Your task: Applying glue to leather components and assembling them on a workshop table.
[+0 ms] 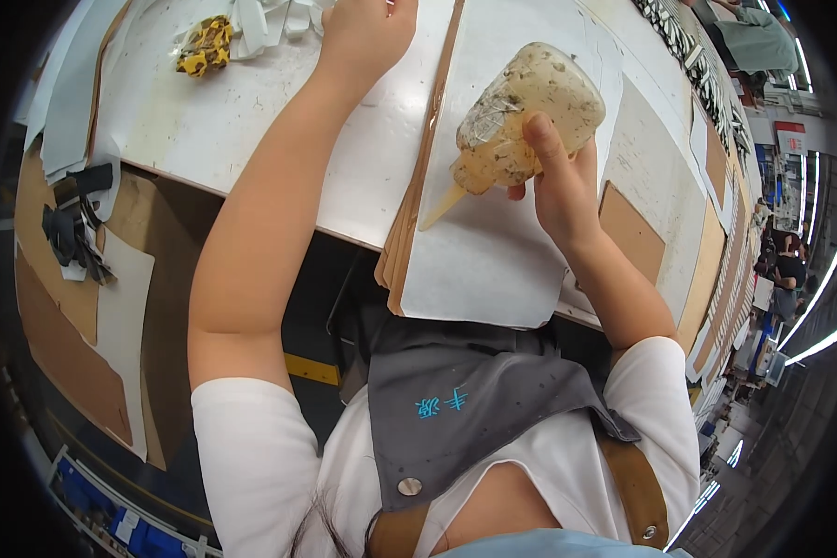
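Note:
My right hand [567,181] is wrapped round a translucent, yellowish squeeze glue bottle [539,102]. Dark specks and dried residue cover the bottle, and clear film clings to one side. It is tilted, its pointed nozzle [445,206] aimed down and left over a stack of boards [493,270] with a white top sheet. The nozzle tip is at or just above that sheet; I cannot tell whether it touches. My left hand [372,42] reaches to the far edge of the view beside small white pieces [260,23]. Its fingers are mostly cut off, so what they hold is hidden.
A yellow and dark-brown lump [205,46] sits on the white table [158,121]. Dark scraps [70,228] lie on boards lower left. To the right are a brown board piece [631,234] and long rows of strips [684,51]. Other people are farther right.

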